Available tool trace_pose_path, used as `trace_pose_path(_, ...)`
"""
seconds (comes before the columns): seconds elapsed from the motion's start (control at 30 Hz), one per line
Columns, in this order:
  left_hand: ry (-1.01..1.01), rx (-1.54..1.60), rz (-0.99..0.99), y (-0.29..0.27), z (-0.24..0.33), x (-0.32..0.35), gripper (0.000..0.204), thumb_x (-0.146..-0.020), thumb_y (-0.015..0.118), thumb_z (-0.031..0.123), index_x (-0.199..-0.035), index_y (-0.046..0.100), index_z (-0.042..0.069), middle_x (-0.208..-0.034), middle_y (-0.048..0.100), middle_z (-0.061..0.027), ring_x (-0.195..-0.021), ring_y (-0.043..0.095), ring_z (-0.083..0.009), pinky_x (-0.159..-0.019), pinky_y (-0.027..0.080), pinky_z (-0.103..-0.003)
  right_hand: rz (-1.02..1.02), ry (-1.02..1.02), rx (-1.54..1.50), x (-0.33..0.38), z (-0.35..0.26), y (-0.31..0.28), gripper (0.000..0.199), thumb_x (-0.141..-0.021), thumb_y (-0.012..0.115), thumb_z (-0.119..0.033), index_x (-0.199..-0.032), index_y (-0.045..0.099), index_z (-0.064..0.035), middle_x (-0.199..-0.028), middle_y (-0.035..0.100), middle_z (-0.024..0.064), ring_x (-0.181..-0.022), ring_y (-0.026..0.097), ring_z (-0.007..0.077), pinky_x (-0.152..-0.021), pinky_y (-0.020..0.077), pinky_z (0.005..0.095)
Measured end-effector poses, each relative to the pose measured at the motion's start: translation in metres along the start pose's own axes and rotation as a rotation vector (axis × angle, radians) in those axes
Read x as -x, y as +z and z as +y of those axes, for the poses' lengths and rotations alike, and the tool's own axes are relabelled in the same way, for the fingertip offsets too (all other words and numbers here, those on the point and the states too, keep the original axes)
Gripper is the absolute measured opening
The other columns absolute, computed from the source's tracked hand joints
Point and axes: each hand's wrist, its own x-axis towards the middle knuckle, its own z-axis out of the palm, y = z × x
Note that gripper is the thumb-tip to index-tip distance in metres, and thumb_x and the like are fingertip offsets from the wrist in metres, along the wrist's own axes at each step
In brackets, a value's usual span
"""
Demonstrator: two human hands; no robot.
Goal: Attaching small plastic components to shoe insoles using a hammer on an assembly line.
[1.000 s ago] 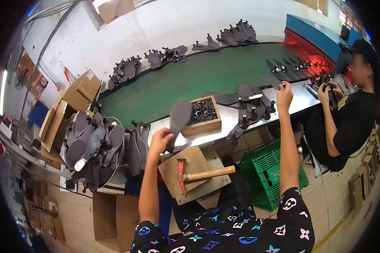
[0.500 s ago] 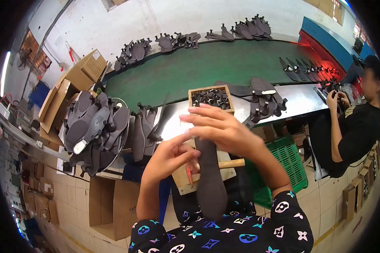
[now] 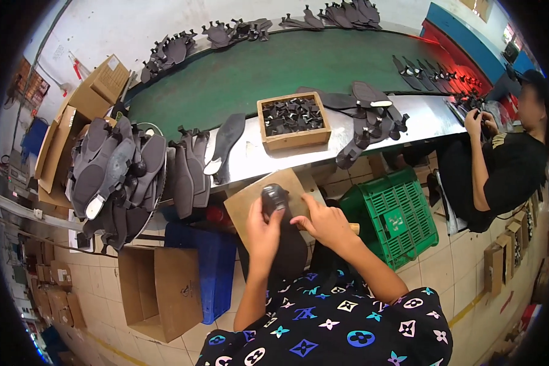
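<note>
Hands, left [image 3: 263,227] and right [image 3: 324,223], pinch a dark heeled shoe sole [image 3: 285,235] on the brown board [image 3: 250,201]; many dark soles [image 3: 119,174] lie piled far left, seemingly undone.

Black shoe sole [image 3: 290,247] over a tan wooden board [image 3: 250,204]. Black shirt [image 3: 341,326] patterned with blue, teal and white flower motifs. Dark green conveyor belt [image 3: 256,67]. Green slatted plastic crate [image 3: 390,216]. Blue bin [image 3: 216,268]. Brown cardboard box [image 3: 165,293]. Pale wooden tray [image 3: 294,139] of black heel pieces [image 3: 293,114]. Grey metal worktop [image 3: 427,119].
</note>
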Motion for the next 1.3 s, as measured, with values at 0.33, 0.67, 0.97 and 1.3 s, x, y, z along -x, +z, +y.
trace_pose_path(0.33, -0.489, 0.376, -0.478, 0.017, 0.028, -0.006, 0.01, -0.095, 0.061, 0.005, -0.105, 0.064, 0.003, -0.089, 0.06, 0.005, -0.08, 0.052, -0.0065, -0.075, 0.043, -0.022, -0.116, 0.519, -0.202, 0.103, 0.082, -0.048, 0.042, -0.1, 0.045, -0.028, -0.091, 0.073, 0.002, -0.068, 0.062, 0.0282, -0.063, 0.064, 0.0411, -0.059, 0.0507, 0.0452)
trace_pose_path(0.67, -0.209, 0.079, -0.374, -0.023, 0.082, -0.028, 0.029, -0.098, 0.064, 0.025, -0.112, 0.062, 0.0, -0.094, 0.059, 0.0008, -0.084, 0.051, -0.007, -0.072, 0.04, -0.021, -0.129, 0.942, -0.859, 0.193, 0.083, -0.036, 0.043, -0.098, 0.06, -0.042, -0.078, 0.06, -0.0037, -0.056, 0.047, -0.0016, -0.048, 0.045, 0.0063, -0.043, 0.034, 0.0237)
trace_pose_path(0.97, 0.434, -1.097, -0.104, 0.023, 0.065, -0.103, 0.041, -0.088, 0.071, 0.019, -0.125, 0.061, 0.005, -0.11, 0.062, -0.0149, -0.107, 0.055, -0.0341, -0.093, 0.044, -0.045, 0.243, 0.846, -1.225, 0.152, 0.088, -0.057, 0.034, -0.1, 0.062, -0.025, -0.074, 0.052, -0.0054, -0.051, 0.037, -0.0058, -0.038, 0.033, 0.0032, -0.037, 0.0257, 0.0221)
trace_pose_path(1.3, 0.727, -1.254, -0.45, 0.06, 0.039, -0.23, 0.013, -0.085, 0.064, 0.007, -0.09, 0.076, 0.011, -0.098, 0.066, -0.0073, -0.096, 0.067, -0.0284, -0.078, 0.056, -0.042, 0.368, 0.609, -1.095, 0.094, 0.076, -0.06, 0.029, -0.098, 0.065, -0.021, -0.075, 0.058, -0.0047, -0.054, 0.045, -0.0057, -0.04, 0.036, 0.0023, -0.038, 0.0273, 0.0213)
